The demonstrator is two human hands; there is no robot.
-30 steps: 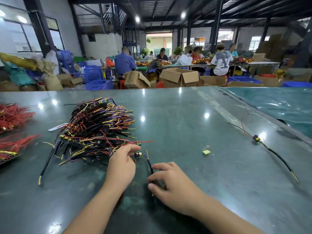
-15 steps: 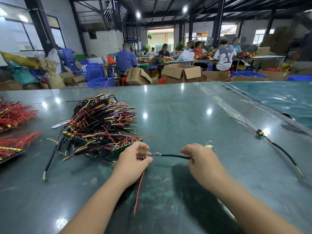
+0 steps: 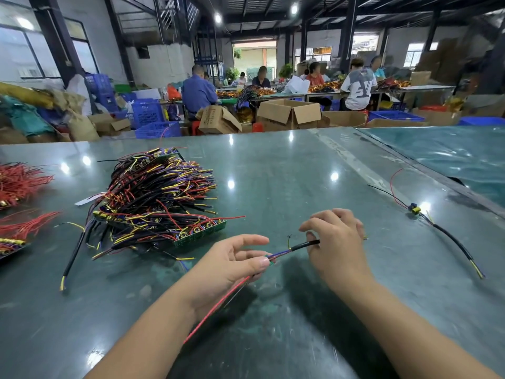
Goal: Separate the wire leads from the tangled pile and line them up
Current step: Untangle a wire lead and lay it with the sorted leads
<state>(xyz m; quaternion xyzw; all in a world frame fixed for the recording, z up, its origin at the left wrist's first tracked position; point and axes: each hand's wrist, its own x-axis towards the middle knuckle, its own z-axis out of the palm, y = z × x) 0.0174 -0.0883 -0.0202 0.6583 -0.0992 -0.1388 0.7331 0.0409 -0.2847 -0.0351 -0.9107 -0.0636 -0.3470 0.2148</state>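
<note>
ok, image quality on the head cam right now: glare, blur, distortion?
Head view: ceiling lamps leave bright spots on the glossy green table; wide-angle lens bends the table's far edge and roof posts; left hand and right hand holding the wire lead stay fairly sharp, forearms smear toward the bottom edge; wire pile crisp; workers behind are soft.

Lighting: bright, even; round ceiling lamps (image 3: pixel 217 17) overhead, daylight from the far doorway (image 3: pixel 252 57) and side windows (image 3: pixel 19 53). Glare: white lamp spots on the glossy green table (image 3: pixel 273 173). Shadows: soft, dark, beneath both forearms. Distortion: wide-angle bowing at the edges. Focus: foreground sharp; distant workers soft; slight edge smear.
</note>
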